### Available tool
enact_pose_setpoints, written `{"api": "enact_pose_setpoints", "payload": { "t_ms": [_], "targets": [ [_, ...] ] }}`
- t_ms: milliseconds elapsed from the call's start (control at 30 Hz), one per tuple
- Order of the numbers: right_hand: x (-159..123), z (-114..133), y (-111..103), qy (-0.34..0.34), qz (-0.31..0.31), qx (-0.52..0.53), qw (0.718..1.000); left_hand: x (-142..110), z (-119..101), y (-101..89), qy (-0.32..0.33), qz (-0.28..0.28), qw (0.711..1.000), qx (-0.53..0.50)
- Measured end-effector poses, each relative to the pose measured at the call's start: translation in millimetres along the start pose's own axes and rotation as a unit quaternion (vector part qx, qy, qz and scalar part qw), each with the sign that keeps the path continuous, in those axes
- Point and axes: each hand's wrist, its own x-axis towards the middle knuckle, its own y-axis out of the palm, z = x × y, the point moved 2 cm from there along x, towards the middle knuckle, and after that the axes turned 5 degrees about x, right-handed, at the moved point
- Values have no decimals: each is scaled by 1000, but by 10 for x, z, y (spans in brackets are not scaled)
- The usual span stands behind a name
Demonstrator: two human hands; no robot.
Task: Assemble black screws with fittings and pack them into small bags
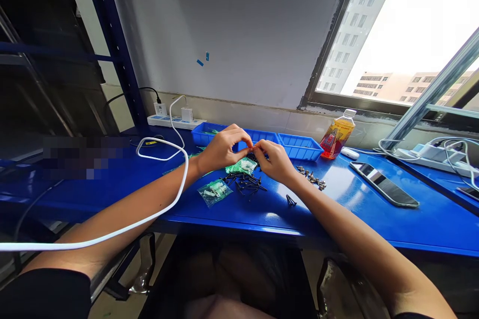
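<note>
Black screws (243,181) lay on the table (232,214) near left hand (226,147) and right hand (275,159). Fingertips pinched narrow, meeting; anything held too small to tell. Likely fine handling; next move called for steadiness.

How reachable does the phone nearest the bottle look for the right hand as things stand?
Probably yes: the phone lies uncovered on the blue table, on the right hand's side, though that hand's fingertips are close against the left hand's.
</note>
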Motion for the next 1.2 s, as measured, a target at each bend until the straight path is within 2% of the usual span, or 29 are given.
{"api": "enact_pose_setpoints", "payload": {
  "t_ms": [233, 433, 800, 1033, 1200],
  "targets": [
    [6, 8, -4, -4, 2, -1, 1000, -1, -4, -4, 25, -18, 999, -6],
    [11, -1, -2, -6, -4, 5, 1000, 2, 8, 9, 4, -15, 1000, 1],
    [7, -22, 2, -7, 3, -3, 1000, -13, 18, 32, 9, -8, 1000, -1],
    [13, -15, -12, -6, -2, 19, 1000, -7, 5, 27, 28, -22, 999, -4],
    [32, 7, -12, 1, -14, 66, 998, 4, -25, 25, 25, -55, 998, -16]
  ]
}}
